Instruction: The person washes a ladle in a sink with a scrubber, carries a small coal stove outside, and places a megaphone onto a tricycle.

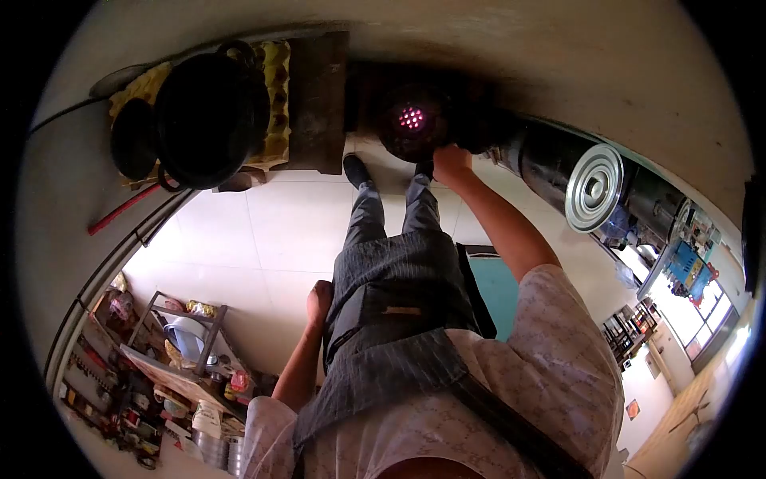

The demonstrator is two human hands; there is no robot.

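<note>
Left hand (319,301) hangs by open floor (275,227), right (452,164) at burner edge (402,152).

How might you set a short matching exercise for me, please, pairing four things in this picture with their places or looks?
1. left hand
2. right hand
3. large black pan
4. round metal disc

A. by the glowing burner
B. silver, with concentric rings
C. lowered beside the dark apron
D. on a yellow bumpy sheet

Right pairs: 1-C, 2-A, 3-D, 4-B.
</note>
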